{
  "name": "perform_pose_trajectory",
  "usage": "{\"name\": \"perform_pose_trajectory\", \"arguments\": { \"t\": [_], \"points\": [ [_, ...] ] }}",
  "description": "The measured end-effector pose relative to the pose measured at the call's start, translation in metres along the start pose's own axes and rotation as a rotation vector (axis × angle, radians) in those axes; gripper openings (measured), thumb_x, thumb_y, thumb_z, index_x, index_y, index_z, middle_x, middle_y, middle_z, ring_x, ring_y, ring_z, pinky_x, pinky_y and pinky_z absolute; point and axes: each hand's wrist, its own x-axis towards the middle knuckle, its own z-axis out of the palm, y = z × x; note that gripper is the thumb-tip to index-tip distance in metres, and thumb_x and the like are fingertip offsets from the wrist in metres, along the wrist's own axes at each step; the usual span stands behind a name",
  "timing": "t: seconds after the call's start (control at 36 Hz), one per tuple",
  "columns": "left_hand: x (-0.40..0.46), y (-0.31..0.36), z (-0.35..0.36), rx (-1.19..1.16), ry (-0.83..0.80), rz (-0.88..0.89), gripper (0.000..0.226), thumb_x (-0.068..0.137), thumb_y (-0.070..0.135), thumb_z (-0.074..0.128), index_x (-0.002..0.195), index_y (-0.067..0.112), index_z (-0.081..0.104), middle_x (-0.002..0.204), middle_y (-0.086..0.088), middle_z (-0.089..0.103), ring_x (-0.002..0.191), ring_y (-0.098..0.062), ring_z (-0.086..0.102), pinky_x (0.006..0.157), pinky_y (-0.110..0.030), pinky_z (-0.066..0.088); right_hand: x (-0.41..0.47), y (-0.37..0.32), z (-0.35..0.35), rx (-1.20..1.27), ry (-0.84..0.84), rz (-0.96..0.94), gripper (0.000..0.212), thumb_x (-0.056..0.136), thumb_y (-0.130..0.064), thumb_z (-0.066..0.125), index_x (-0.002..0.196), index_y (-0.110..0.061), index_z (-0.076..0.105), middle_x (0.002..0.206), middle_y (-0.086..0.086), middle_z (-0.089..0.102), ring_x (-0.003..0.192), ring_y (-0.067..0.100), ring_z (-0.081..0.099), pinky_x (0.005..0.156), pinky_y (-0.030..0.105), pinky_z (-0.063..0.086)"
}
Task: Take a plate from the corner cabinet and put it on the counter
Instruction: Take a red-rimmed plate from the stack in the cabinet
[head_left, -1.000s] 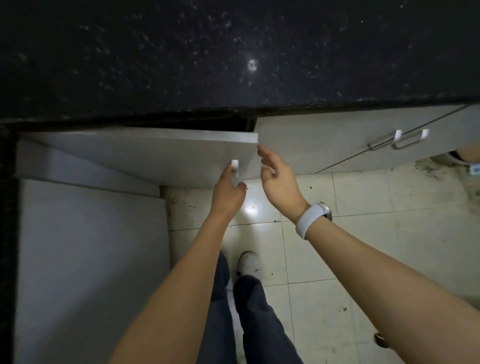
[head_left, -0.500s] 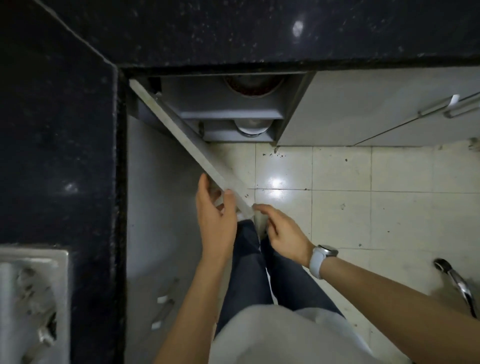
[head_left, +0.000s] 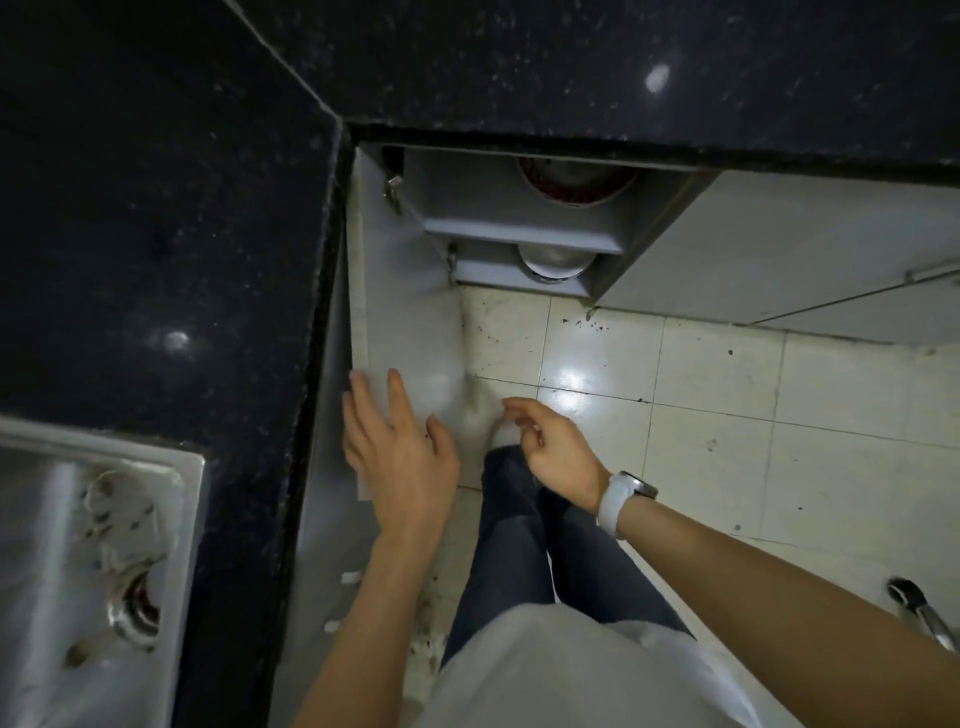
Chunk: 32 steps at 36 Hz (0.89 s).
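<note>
Sitting inside the open corner cabinet (head_left: 493, 228), two round dishes: a plate (head_left: 576, 182) with a reddish inside on the upper shelf, half hidden under the tabletop's (head_left: 519, 73) edge, and a metal bowl (head_left: 553, 260) on the shelf below. Door (head_left: 405, 332) swung fully open, flat against the neighbouring cabinet front. Left hand (head_left: 400, 457) open, fingers spread, pressed on the door's near end. Right hand (head_left: 550, 452) just beside it, apart from the door, fingers loosely curled and holding nothing; white watch (head_left: 621, 501) on that wrist. Black speckled tabletop wrapping the corner, steel sink (head_left: 93, 561) at lower left. Pale tiled floor (head_left: 727, 415) beneath.
</note>
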Motion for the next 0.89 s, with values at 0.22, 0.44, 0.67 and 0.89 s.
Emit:
{"name": "perform_pose_trajectory", "arguments": {
  "t": [0.22,0.44,0.67,0.89],
  "points": [
    [0.04,0.048,0.051,-0.012,-0.066,0.284,0.052,0.086,0.016,0.047,0.136,0.013,0.036,0.15,-0.016,0.031,0.143,-0.033,0.02,0.116,-0.052,0.01,0.035,0.032,-0.046,0.074,0.213,0.096,0.038,0.087,0.001,0.035,0.12,-0.007,0.052,0.11,0.013,0.063,0.097,0.019,0.056,0.095,0.034,0.046],
    [0.143,0.074,0.164,-0.09,-0.09,0.237,0.055,0.088,0.015,0.046,0.14,0.01,0.03,0.152,-0.017,0.025,0.141,-0.035,0.019,0.112,-0.055,0.025,0.129,0.083,-0.068,0.16,0.394,0.116,0.034,0.088,0.0,0.034,0.114,-0.005,0.054,0.096,0.007,0.061,0.09,0.026,0.06,0.094,0.048,0.049],
    [0.253,0.089,0.248,-0.089,-0.022,0.323,0.059,0.09,0.028,0.043,0.143,0.019,0.019,0.156,-0.013,0.013,0.144,-0.033,0.005,0.114,-0.056,0.014,0.254,0.083,-0.091,0.534,0.645,-0.071,0.034,0.094,-0.009,0.033,0.126,0.001,0.04,0.1,0.017,0.059,0.089,0.028,0.058,0.083,0.046,0.052],
    [0.296,0.067,0.269,0.125,-0.054,0.423,0.055,0.092,0.043,0.03,0.142,0.039,0.007,0.159,0.002,-0.005,0.145,-0.026,-0.011,0.113,-0.066,0.003,0.322,0.062,-0.116,0.935,0.596,0.036,0.021,0.089,0.0,0.043,0.073,-0.003,0.057,0.093,0.026,0.067,0.048,0.017,0.062,0.07,0.044,0.06]
  ]
}}
